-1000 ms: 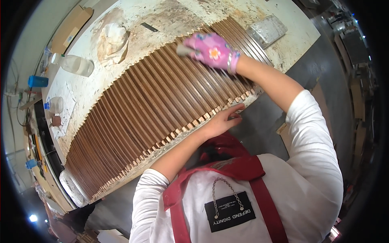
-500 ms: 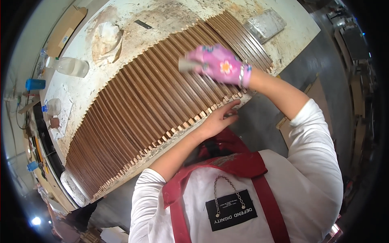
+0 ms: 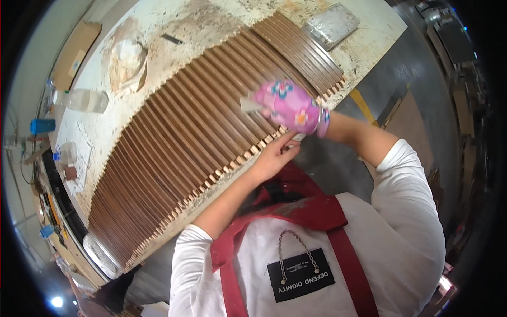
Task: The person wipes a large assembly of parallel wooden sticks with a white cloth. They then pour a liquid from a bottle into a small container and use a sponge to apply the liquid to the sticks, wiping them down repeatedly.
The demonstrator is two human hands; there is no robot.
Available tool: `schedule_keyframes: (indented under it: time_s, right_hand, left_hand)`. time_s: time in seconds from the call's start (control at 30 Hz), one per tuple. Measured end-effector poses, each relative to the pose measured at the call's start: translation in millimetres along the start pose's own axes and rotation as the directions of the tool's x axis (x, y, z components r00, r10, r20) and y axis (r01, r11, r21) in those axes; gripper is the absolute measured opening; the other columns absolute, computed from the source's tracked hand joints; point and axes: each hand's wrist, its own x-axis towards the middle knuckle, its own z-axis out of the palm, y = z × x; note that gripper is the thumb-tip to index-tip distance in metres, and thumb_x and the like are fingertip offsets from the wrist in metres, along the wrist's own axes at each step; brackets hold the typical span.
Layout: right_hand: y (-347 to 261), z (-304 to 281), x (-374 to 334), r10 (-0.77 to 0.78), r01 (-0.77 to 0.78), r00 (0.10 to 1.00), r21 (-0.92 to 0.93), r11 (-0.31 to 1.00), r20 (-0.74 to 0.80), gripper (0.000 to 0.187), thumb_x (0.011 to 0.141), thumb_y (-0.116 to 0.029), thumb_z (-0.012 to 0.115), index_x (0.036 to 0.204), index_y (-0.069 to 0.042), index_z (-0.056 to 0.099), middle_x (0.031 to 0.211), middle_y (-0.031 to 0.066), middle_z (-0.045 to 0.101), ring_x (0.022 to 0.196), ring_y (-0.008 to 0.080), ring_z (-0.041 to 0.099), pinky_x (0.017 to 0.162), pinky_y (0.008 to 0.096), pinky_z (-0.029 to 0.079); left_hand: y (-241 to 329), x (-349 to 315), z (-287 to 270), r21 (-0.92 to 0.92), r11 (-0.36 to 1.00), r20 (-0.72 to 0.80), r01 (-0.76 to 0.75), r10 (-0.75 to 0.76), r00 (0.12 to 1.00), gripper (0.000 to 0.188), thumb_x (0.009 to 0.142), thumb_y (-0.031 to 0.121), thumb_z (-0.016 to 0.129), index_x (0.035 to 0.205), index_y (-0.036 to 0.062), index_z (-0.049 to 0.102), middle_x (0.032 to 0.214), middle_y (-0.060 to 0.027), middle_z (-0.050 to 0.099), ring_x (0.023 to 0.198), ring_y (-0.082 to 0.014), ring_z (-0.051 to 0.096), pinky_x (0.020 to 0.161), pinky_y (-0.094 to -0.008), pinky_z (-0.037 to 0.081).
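A long row of thin brown wooden slats [image 3: 190, 142] lies tilted side by side across a stained white workbench [image 3: 174, 21]. My right hand [image 3: 288, 105], in a pink flowered glove, is closed on a small pale block [image 3: 249, 104] pressed against the slats near their near ends. My bare left hand [image 3: 277, 153] rests at the bench's near edge, fingertips touching the slat ends just below the gloved hand; it holds nothing that I can see.
A clear plastic bottle [image 3: 84, 100] lies at the bench's far left beside a crumpled white rag [image 3: 127, 58]. A clear plastic packet [image 3: 330, 24] sits at the far right corner. Blue-capped containers [image 3: 42, 126] stand on a side shelf.
My gloved right hand has slid with the pale block down the slats, from their far ends toward the near edge. My left hand stays at the slat ends.
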Motion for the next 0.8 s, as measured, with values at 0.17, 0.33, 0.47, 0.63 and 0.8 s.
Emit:
schedule_keyframes:
  time_s: [0.17, 0.33, 0.47, 0.63, 0.8]
  right_hand:
    - [-3, -39, -11, -0.167, 0.142, 0.965, 0.130, 0.981, 0.201, 0.037, 0.087, -0.029, 0.058, 0.122, -0.016, 0.061, 0.102, 0.0096, 0.065, 0.088, 0.0244, 0.066, 0.071, 0.0378, 0.054]
    - [95, -51, 75, 0.509, -0.501, 0.861, 0.147, 0.853, -0.016, 0.033, 0.097, -0.033, 0.049, 0.128, -0.023, 0.058, 0.118, 0.0149, 0.062, 0.098, 0.0275, 0.063, 0.085, 0.0359, 0.052]
    - [122, -25, 124, 0.573, -0.578, 0.815, 0.043, 0.815, 0.086, 0.032, 0.093, -0.026, 0.057, 0.119, -0.008, 0.057, 0.089, 0.0144, 0.068, 0.074, 0.0264, 0.066, 0.068, 0.0379, 0.055]
    - [98, -5, 91, 0.352, -0.347, 0.935, 0.266, 0.899, 0.030, 0.034, 0.094, -0.028, 0.054, 0.119, -0.006, 0.057, 0.096, 0.0162, 0.065, 0.085, 0.0304, 0.066, 0.072, 0.0382, 0.055]
    - [118, -34, 99, 0.442, -0.422, 0.894, 0.204, 0.884, -0.068, 0.038, 0.093, -0.033, 0.058, 0.122, -0.008, 0.059, 0.105, 0.0135, 0.067, 0.090, 0.0254, 0.066, 0.081, 0.0353, 0.053]
  left_hand:
    - [-3, -5, -2, 0.141, 0.989, 0.007, 0.038, -0.039, 0.999, 0.041, 0.095, 0.013, 0.058, 0.133, 0.0034, 0.049, 0.128, -0.0072, 0.057, 0.114, -0.0139, 0.052, 0.097, -0.0286, 0.042]
    - [17, 13, 13, 0.312, 0.945, 0.214, -0.095, 0.028, 0.977, 0.055, 0.090, 0.015, 0.063, 0.140, 0.0072, 0.042, 0.135, -0.0130, 0.050, 0.111, -0.0225, 0.057, 0.084, -0.0308, 0.049]
    - [31, 50, 24, 0.296, 0.946, 0.190, -0.128, 0.073, 0.979, 0.067, 0.089, 0.008, 0.062, 0.147, 0.0068, 0.029, 0.139, -0.0107, 0.046, 0.113, -0.0184, 0.050, 0.088, -0.0272, 0.045]
    - [19, 56, 27, 0.200, 0.972, 0.120, -0.126, 0.103, 0.987, 0.072, 0.089, 0.008, 0.062, 0.150, 0.0081, 0.023, 0.147, -0.0103, 0.042, 0.117, -0.0187, 0.049, 0.085, -0.0264, 0.045]
    - [24, 55, 32, 0.299, 0.947, 0.178, -0.117, 0.066, 0.982, 0.063, 0.089, 0.009, 0.061, 0.146, 0.0089, 0.033, 0.141, -0.0109, 0.046, 0.114, -0.0195, 0.053, 0.084, -0.0288, 0.047]
